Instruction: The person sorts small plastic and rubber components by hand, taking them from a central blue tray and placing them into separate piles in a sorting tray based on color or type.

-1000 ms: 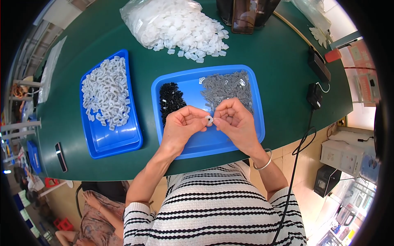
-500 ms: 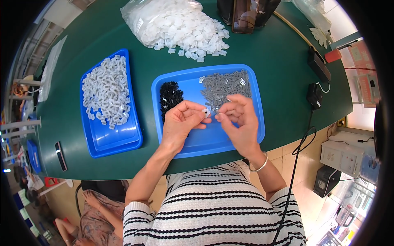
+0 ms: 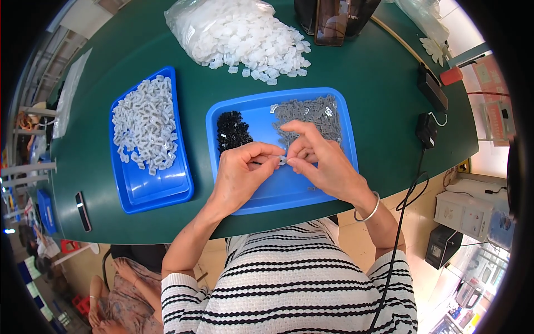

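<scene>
A small whitish plastic piece (image 3: 282,160) with a dark spot is pinched between the thumb and fingers of my left hand (image 3: 240,173). My right hand (image 3: 329,168) meets it from the other side, thumb and fingers pressed together at the piece's edge. Whatever those right fingertips grip is too small and covered to make out. Both hands are over a blue tray (image 3: 258,114). Inside it, small black parts (image 3: 232,129) are heaped at the left, and small grey parts (image 3: 314,114) at the right, partly behind my right hand.
To the left stands another blue tray (image 3: 150,192) with whitish-grey pieces (image 3: 146,122). A clear bag (image 3: 189,28) spills translucent white pieces (image 3: 261,42) at the back. A phone (image 3: 332,22) leans there. Black adapters (image 3: 427,129) and cables lie right. Another person (image 3: 130,295) sits at lower left.
My right hand has come left and slightly down, so its fingertips now meet the white piece. My left hand has shifted slightly; the piece sits a little lower.
</scene>
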A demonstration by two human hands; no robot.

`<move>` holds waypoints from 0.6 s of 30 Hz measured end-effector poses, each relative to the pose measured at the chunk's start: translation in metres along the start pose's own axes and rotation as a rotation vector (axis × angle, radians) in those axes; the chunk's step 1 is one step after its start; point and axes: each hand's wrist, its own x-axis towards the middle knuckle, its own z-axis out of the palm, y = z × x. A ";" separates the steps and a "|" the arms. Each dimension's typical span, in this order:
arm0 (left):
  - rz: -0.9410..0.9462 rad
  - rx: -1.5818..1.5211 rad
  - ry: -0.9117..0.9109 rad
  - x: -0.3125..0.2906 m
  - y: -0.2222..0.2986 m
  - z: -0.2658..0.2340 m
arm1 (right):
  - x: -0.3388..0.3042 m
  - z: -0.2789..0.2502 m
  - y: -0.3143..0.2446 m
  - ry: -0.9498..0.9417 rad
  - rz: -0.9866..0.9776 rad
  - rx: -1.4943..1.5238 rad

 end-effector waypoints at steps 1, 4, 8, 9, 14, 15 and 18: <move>0.028 0.030 0.003 -0.001 0.001 0.000 | 0.000 -0.001 -0.002 0.002 -0.004 -0.002; 0.130 0.153 0.007 -0.004 0.007 0.003 | 0.001 -0.006 -0.006 -0.031 0.000 -0.064; 0.165 0.282 0.043 -0.011 0.007 0.007 | 0.002 0.002 -0.001 -0.038 -0.080 -0.148; 0.165 0.296 0.053 -0.012 0.007 0.007 | 0.002 0.005 -0.001 -0.023 -0.072 -0.053; 0.070 -0.044 0.090 -0.008 0.000 0.006 | -0.004 0.011 0.011 0.057 0.032 0.246; 0.085 -0.086 0.103 -0.008 -0.003 0.008 | -0.004 0.012 0.014 0.057 0.034 0.249; 0.089 -0.120 0.106 -0.007 -0.005 0.010 | -0.005 0.015 0.021 0.040 0.135 0.315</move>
